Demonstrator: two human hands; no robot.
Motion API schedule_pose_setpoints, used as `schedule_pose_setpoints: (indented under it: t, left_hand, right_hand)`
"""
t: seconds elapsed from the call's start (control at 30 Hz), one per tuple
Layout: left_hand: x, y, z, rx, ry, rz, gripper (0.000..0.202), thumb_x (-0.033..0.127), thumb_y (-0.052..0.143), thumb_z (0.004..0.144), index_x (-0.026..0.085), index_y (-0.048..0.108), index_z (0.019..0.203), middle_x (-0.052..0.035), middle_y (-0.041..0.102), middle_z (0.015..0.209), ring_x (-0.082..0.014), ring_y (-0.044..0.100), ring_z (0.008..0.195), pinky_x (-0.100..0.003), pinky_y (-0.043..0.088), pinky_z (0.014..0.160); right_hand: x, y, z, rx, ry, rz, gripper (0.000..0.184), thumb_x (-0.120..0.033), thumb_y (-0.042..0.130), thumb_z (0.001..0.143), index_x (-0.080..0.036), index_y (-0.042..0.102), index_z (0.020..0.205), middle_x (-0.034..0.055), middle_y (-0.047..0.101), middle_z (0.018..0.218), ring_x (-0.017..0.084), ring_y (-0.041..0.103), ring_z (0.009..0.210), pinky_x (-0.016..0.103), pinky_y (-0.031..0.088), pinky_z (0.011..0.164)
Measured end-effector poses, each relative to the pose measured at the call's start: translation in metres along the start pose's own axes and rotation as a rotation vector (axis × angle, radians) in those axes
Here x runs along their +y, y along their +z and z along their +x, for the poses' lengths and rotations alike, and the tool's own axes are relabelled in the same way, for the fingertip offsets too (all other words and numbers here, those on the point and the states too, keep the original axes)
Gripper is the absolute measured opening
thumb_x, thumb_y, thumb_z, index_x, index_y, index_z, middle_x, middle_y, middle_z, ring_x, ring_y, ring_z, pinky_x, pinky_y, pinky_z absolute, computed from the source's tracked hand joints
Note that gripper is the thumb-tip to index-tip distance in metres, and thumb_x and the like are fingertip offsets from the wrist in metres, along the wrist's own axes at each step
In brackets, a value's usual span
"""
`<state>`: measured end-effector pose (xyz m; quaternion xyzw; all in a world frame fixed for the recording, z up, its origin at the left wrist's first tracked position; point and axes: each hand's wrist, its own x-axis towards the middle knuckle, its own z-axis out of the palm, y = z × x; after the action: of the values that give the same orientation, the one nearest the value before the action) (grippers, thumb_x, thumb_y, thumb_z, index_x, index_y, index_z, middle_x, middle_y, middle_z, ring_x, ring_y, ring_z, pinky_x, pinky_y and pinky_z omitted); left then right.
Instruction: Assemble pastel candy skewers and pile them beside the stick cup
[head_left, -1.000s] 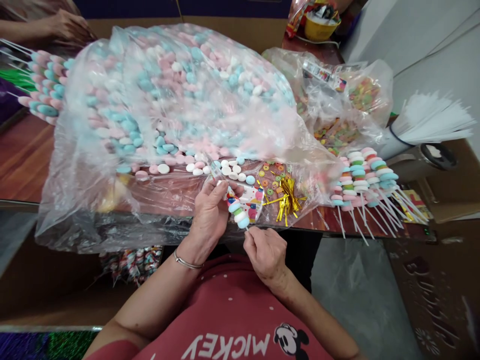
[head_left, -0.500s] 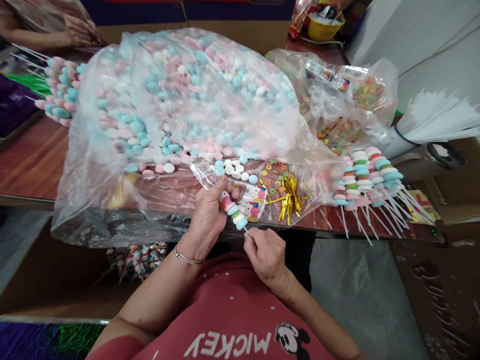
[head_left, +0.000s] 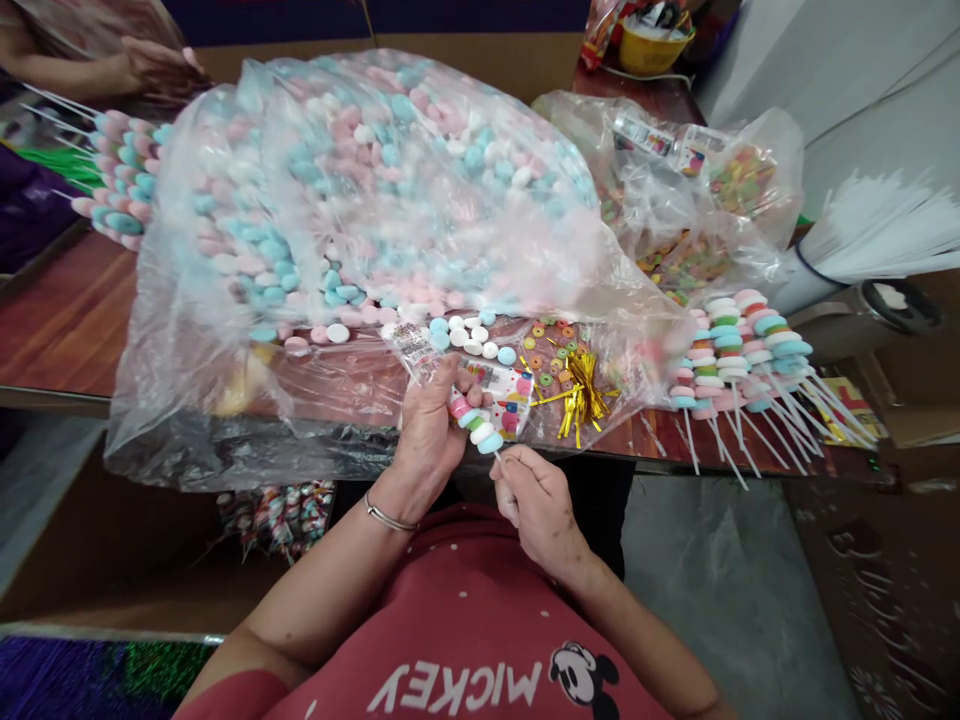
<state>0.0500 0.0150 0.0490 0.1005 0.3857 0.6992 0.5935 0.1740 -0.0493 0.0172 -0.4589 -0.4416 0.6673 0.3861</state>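
My left hand [head_left: 433,425] is closed around the upper part of a candy skewer [head_left: 481,432], which is threaded with pink, blue, green and white pieces. A clear printed plastic wrapper [head_left: 414,348] sticks out above the thumb; whether it covers the candy I cannot tell. At the lower end, my right hand [head_left: 541,505] pinches the white stick below the last blue piece. Just beyond the fingers lie printed plastic wrappers [head_left: 514,402], loose white and blue candies [head_left: 472,338], small coloured candy rings [head_left: 541,350] and a bunch of gold twist ties [head_left: 581,395].
A big clear bag [head_left: 375,190] of pastel candies covers much of the table [head_left: 52,340]. Finished candy skewers [head_left: 726,350] lie at the right, near a container of white sticks [head_left: 870,235]. An open cardboard box [head_left: 112,560] stands below left. Another person's hands [head_left: 161,70] show at far left.
Both hands have shifted slightly right and down in the view, with the skewer between them. The other person's hands have moved a little.
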Motion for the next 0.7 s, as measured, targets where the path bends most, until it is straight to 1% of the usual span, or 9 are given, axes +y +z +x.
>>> schedule_pose_setpoints:
  t: [0.07,0.1,0.23,0.3,0.33,0.43,0.57,0.63,0.7]
  left_hand:
    - [-0.003,0.001,-0.003,-0.020,0.008,0.007,0.041,0.039,0.086,0.061,0.016,0.054,0.072,0.0086,0.048,0.054,-0.0050,0.046,0.043,-0.022,0.048,0.053]
    - [-0.005,0.002,-0.005,-0.039,0.009,0.011,0.041,0.039,0.086,0.062,0.016,0.054,0.072,0.0090,0.047,0.054,-0.0047,0.046,0.043,-0.022,0.048,0.053]
    - [-0.018,0.005,-0.021,-0.092,-0.010,0.056,0.037,0.037,0.084,0.064,0.017,0.056,0.079,0.0091,0.048,0.052,-0.0060,0.048,0.046,-0.021,0.046,0.055]
    - [-0.023,0.004,-0.030,-0.089,-0.039,0.107,0.036,0.036,0.083,0.065,0.017,0.058,0.084,0.0070,0.054,0.054,-0.0077,0.053,0.050,-0.021,0.046,0.057]
    - [-0.025,0.003,-0.033,-0.097,-0.061,0.132,0.036,0.035,0.084,0.065,0.017,0.059,0.085,0.0053,0.058,0.057,-0.0088,0.055,0.054,-0.021,0.047,0.059]
    - [-0.020,-0.003,-0.034,-0.140,-0.082,0.150,0.045,0.039,0.087,0.058,0.016,0.063,0.088,-0.0011,0.069,0.073,-0.0129,0.063,0.066,-0.023,0.050,0.064]
    - [0.005,-0.006,-0.019,-0.119,0.075,0.077,0.056,0.056,0.086,0.051,0.016,0.067,0.085,-0.0062,0.073,0.084,-0.0195,0.068,0.077,-0.029,0.054,0.069]
    - [0.017,-0.004,-0.009,-0.075,0.110,0.033,0.054,0.055,0.087,0.051,0.016,0.066,0.082,-0.0039,0.071,0.078,-0.0184,0.068,0.073,-0.030,0.055,0.069]
    - [0.025,-0.001,-0.002,-0.037,0.103,0.007,0.046,0.044,0.089,0.053,0.016,0.065,0.079,0.0018,0.064,0.065,-0.0130,0.063,0.060,-0.027,0.054,0.064]
  right_hand:
    - [-0.001,0.002,0.003,0.020,-0.053,-0.141,0.022,-0.034,0.044,0.089,-0.020,0.052,0.074,-0.0090,0.039,0.045,0.007,0.033,0.038,0.018,0.028,0.039]
    - [-0.001,0.002,0.004,0.048,-0.125,-0.274,0.022,-0.033,0.045,0.089,-0.020,0.053,0.074,-0.0077,0.042,0.047,0.007,0.036,0.040,0.018,0.030,0.041]
    - [-0.001,0.004,0.013,0.242,-0.613,-0.917,0.023,-0.021,0.044,0.090,-0.018,0.058,0.073,-0.0003,0.056,0.052,0.011,0.048,0.047,0.022,0.036,0.050]
    - [-0.002,0.003,0.017,0.312,-0.795,-1.084,0.025,-0.016,0.041,0.091,-0.016,0.060,0.074,0.0020,0.058,0.052,0.013,0.050,0.048,0.025,0.037,0.052]
    - [-0.004,0.002,0.018,0.327,-0.840,-1.107,0.026,-0.015,0.041,0.091,-0.016,0.060,0.075,0.0024,0.058,0.053,0.013,0.050,0.048,0.025,0.037,0.053]
    - [-0.011,-0.004,0.016,0.281,-0.812,-0.990,0.025,-0.018,0.042,0.092,-0.017,0.059,0.075,0.0013,0.060,0.057,0.012,0.051,0.050,0.023,0.039,0.054]
    - [-0.020,-0.007,0.012,0.109,-0.611,-0.743,0.023,-0.023,0.045,0.092,-0.019,0.058,0.073,-0.0034,0.057,0.057,0.008,0.047,0.048,0.018,0.037,0.049]
    - [-0.022,-0.005,0.012,0.045,-0.542,-0.692,0.023,-0.025,0.045,0.091,-0.019,0.058,0.073,-0.0043,0.055,0.057,0.007,0.046,0.048,0.018,0.036,0.048]
    - [-0.021,-0.002,0.012,0.009,-0.508,-0.682,0.021,-0.027,0.047,0.091,-0.019,0.059,0.076,-0.0044,0.055,0.058,0.007,0.046,0.049,0.017,0.037,0.049]
